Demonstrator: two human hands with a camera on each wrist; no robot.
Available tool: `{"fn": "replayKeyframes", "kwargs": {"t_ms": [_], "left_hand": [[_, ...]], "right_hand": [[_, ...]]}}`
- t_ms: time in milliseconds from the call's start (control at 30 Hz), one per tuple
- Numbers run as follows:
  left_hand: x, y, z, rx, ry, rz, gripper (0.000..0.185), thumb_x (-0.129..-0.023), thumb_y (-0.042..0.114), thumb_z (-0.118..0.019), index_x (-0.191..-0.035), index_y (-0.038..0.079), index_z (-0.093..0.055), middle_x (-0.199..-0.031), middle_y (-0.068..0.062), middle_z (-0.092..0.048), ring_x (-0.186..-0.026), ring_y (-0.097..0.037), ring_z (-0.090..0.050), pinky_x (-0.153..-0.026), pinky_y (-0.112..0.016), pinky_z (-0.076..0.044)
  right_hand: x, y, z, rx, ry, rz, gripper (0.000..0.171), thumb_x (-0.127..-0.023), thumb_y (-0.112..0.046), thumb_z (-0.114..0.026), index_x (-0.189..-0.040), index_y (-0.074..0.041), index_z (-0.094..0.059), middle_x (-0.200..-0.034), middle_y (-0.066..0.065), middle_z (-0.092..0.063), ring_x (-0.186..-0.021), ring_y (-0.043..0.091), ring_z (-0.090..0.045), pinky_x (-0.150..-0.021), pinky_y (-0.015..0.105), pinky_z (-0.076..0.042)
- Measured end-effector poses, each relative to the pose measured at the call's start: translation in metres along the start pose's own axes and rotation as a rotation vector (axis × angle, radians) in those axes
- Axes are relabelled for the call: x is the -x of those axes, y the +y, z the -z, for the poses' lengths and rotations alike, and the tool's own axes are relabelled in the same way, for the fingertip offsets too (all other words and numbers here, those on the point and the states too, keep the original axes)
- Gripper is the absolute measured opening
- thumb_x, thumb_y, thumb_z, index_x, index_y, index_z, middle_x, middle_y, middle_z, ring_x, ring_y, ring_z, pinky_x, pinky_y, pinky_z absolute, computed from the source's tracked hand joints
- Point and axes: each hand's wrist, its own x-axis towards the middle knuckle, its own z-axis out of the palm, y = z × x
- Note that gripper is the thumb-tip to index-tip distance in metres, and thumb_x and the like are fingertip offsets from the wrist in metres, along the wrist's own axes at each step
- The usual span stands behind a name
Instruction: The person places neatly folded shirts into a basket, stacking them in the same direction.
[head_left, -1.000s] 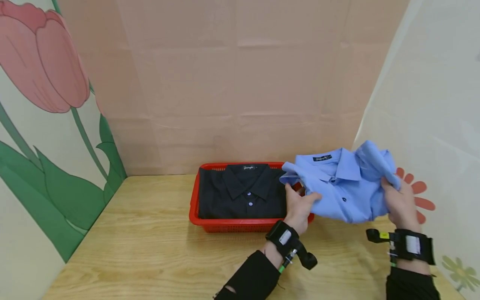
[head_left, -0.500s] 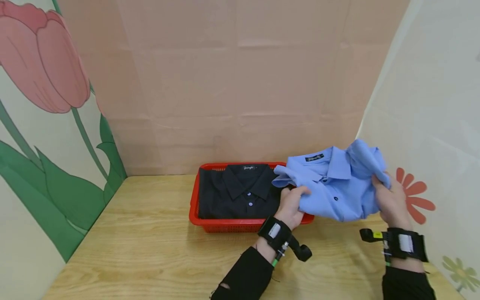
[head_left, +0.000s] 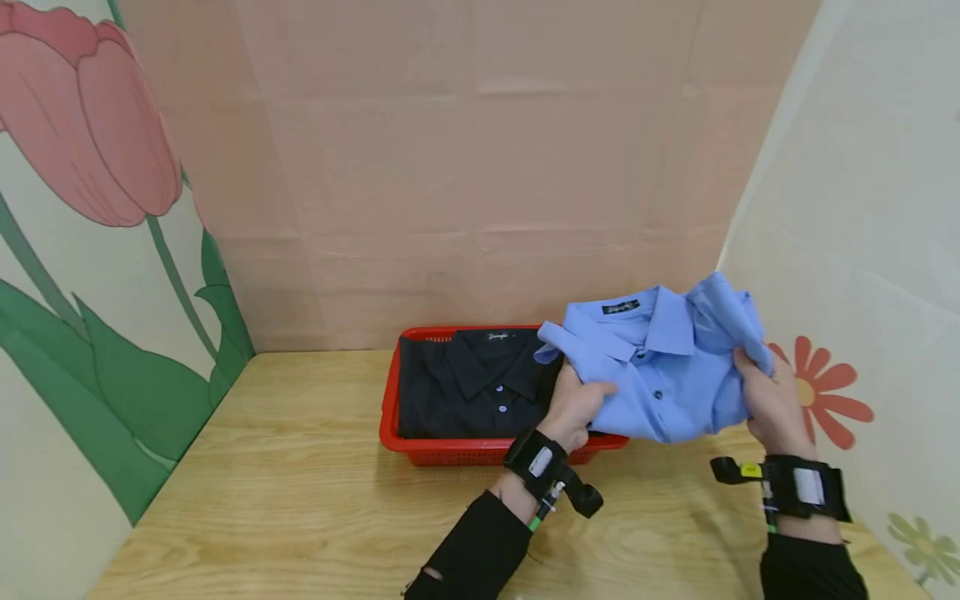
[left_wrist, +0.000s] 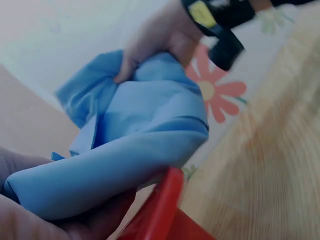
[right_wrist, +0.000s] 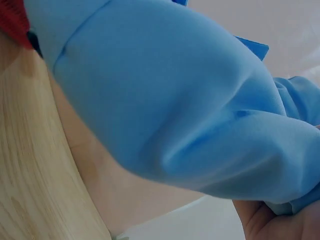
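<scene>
Folded light-blue cotton shirt point(head_left: 660, 375) is held level above red plastic basket's point(head_left: 390, 408) right end. Left hand point(head_left: 573, 408) and right hand point(head_left: 768, 404) fingers clenched on opposite edges, keeping folds intact.

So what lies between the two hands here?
Only the folded blue shirt, gripped by the left hand and right hand; the head view shows it.
</scene>
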Motion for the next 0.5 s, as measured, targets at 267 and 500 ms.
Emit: {"fn": "replayKeyframes", "kwargs": {"t_ms": [267, 500], "left_hand": [[-0.007, 0.004, 0.029, -0.018, -0.096, -0.005, 0.069, -0.083, -0.006, -0.067, -0.143, 0.019, -0.043, -0.138, 0.000, -0.051, -0.126, -0.024, -0.048, -0.111, -0.046, -0.035], [-0.006, 0.009, 0.051, -0.005, -0.119, -0.025, 0.068, -0.083, -0.007, -0.065, -0.139, 0.024, -0.045, -0.137, 0.000, -0.051, -0.126, -0.025, -0.047, -0.112, -0.045, -0.032]], "right_hand": [[0.003, -0.005, -0.006, -0.052, -0.025, -0.041, 0.061, -0.097, -0.054, -0.046, -0.143, -0.014, -0.043, -0.124, 0.011, -0.043, -0.103, 0.019, -0.046, -0.077, 0.022, -0.049], [0.006, -0.016, -0.023, -0.138, -0.124, -0.059, 0.077, -0.098, -0.057, -0.039, -0.159, -0.018, -0.014, -0.156, 0.019, -0.019, -0.136, 0.039, -0.026, -0.110, 0.066, -0.023]]}}
